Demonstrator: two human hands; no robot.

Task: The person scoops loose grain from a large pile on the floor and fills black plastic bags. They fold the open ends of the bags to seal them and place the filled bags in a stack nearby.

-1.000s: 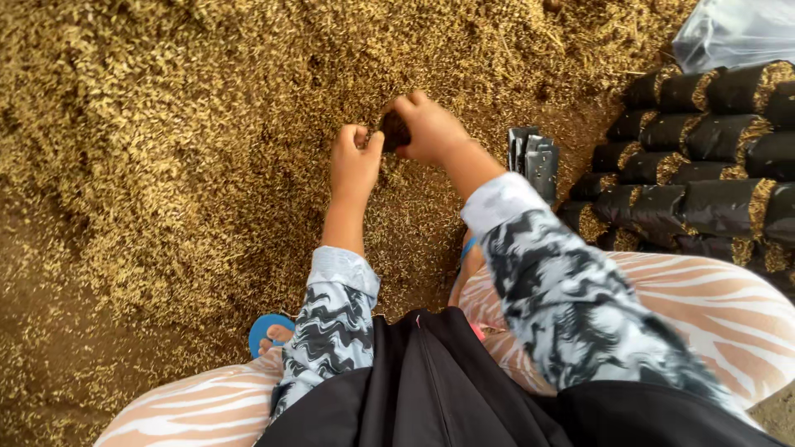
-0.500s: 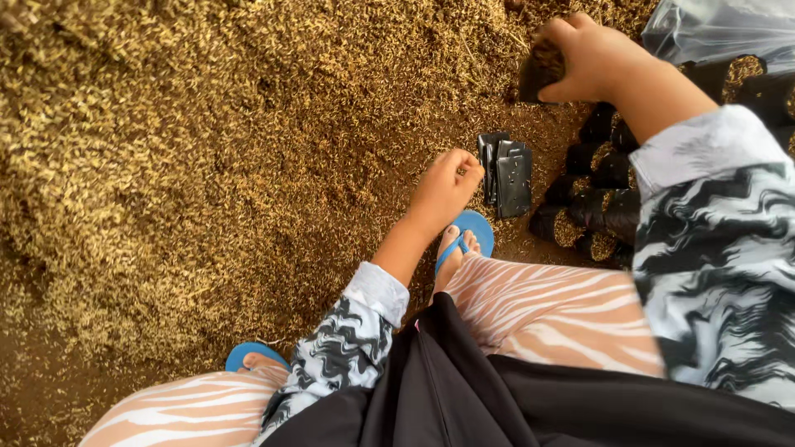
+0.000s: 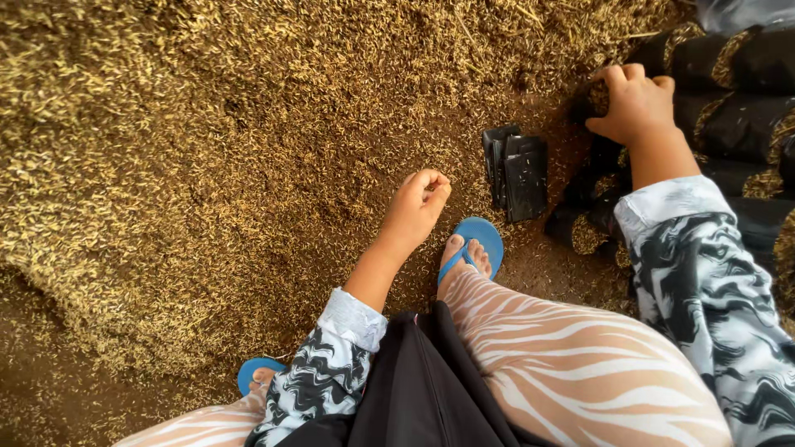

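2 bare hands at work over a wide spread of golden rice husk (image 3: pixel 207 165) covering the ground. Right hand (image 3: pixel 636 106) at far right, fingers curled together over the husk-filled mouth of a small black bag (image 3: pixel 590 101), pressed against its top at the left end of the stacked bags; whether truly gripped or only pushed down, cannot tell. Rows of filled black bags (image 3: pixel 737 91) lying on their sides along the right edge, husk showing at their open ends, more of them near the right sleeve (image 3: pixel 704 281). Left hand (image 3: pixel 418 207) in the middle, loosely closed with fingertips drawn in toward the palm, hovering just above the husk, nothing clearly visible inside it. Just right of that hand, a flat stack of empty black bags (image 3: pixel 517 170) lying on the husk, between the 2 hands and apart from both. Near the stack, a foot in a blue sandal (image 3: pixel 472 248) planted on darker soil, a 2nd blue sandal (image 3: pixel 257 377) at near left. Legs in pale striped trousers (image 3: pixel 571 364) folded in a squat, black cloth (image 3: pixel 422 389) hanging between them. Both sleeves patterned in grey, black and white swirls. Husk piled thicker at far left, thinning to bare brown ground at near left. A corner of clear plastic sheet (image 3: pixel 745 12) at far right.
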